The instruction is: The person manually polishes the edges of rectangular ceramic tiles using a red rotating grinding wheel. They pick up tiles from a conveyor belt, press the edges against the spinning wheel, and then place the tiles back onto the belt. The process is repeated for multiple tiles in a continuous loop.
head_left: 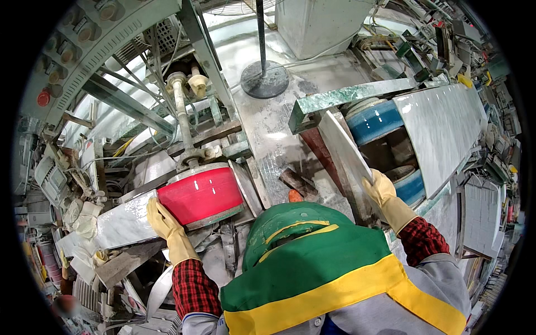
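Both hands wear pale yellow rubber gloves. My left hand (166, 226) lies with its fingers stretched out against the end of a white-grey stone slab (124, 221), close beside a bright red drum (202, 195). The thumb and underside of this hand are hidden. On the right, my right hand (386, 195) is closed around the edge of a thin pale slab (344, 151). That slab leans upright, next to two blue-banded drums, one farther (375, 123) and one nearer (410, 187). The red drum sits at the end of a metal shaft (182, 111).
A control panel (72, 56) with knobs and a red button curves across the upper left. A round black stand base (264, 79) is on the wet floor. A wide white slab (441, 131) and a green-edged stone strip (357, 95) lie right. Debris crowds both sides.
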Motion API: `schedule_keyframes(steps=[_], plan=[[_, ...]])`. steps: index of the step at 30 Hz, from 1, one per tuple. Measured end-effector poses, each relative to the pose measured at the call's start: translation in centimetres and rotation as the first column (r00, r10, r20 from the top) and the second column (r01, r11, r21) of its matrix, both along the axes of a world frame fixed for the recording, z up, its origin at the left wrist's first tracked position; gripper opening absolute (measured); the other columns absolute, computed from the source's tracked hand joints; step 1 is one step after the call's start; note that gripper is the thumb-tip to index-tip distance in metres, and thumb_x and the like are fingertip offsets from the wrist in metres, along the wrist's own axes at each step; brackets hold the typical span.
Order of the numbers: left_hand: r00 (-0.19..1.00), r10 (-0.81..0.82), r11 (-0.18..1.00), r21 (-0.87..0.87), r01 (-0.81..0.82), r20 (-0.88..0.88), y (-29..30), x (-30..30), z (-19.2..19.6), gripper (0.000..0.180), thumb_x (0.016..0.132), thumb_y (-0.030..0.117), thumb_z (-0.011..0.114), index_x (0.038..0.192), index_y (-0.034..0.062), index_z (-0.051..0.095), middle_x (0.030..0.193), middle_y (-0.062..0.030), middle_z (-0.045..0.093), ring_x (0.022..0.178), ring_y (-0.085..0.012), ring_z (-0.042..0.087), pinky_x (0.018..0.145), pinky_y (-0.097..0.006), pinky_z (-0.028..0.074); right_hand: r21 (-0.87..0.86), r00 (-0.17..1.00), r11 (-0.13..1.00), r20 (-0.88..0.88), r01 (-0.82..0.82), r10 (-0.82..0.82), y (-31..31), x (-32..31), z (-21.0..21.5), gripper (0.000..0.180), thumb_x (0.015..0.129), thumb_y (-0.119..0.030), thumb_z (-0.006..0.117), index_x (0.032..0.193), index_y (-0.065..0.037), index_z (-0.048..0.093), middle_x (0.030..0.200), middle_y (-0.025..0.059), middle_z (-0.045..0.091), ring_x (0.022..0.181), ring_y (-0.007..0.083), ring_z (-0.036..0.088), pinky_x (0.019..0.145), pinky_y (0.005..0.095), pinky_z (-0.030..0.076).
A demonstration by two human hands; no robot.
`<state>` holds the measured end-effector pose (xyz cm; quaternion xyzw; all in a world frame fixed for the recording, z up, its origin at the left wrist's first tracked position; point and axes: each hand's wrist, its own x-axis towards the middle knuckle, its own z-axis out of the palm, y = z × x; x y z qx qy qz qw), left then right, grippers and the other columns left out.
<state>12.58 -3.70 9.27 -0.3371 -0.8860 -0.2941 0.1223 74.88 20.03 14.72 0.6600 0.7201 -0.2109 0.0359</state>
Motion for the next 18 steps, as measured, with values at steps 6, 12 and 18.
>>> schedule_keyframes(steps=[6,12,18], plan=[[0.998,0.005,1.000,0.015,-0.006,0.055,0.26,0.33,0.38,0.037,0.106,0.026,0.048,0.123,-0.0004,0.067,0.134,-0.0214,0.061,0.129,-0.0366,0.053,0.112,-0.045,0.038,0.001,1.000,1.000,0.003,-0.020,0.020,-0.06,-0.18,0.27,0.041,0.091,-0.037,0.059,0.123,-0.012,0.063,0.113,0.0229,0.069,0.106,0.0421,0.065,0.092,0.0491,0.052],[0.999,-0.012,1.000,0.004,0.012,0.038,0.15,0.35,0.56,0.036,0.105,0.026,0.049,0.124,0.0009,0.067,0.136,-0.0214,0.061,0.130,-0.0364,0.052,0.113,-0.044,0.037,-0.010,1.000,1.000,0.012,-0.004,0.004,-0.21,-0.68,0.80,0.041,0.092,-0.037,0.060,0.123,-0.011,0.063,0.115,0.0231,0.068,0.106,0.0421,0.065,0.092,0.0492,0.052],[0.999,-0.027,1.000,-0.006,0.028,0.032,-0.05,0.03,0.33,0.036,0.105,0.025,0.049,0.124,0.0009,0.067,0.136,-0.0215,0.060,0.130,-0.0367,0.053,0.113,-0.045,0.037,0.006,1.000,1.000,0.013,-0.008,0.008,-0.31,-0.18,-0.15,0.041,0.092,-0.037,0.061,0.124,-0.012,0.062,0.117,0.0234,0.067,0.109,0.0421,0.063,0.093,0.0495,0.051]])
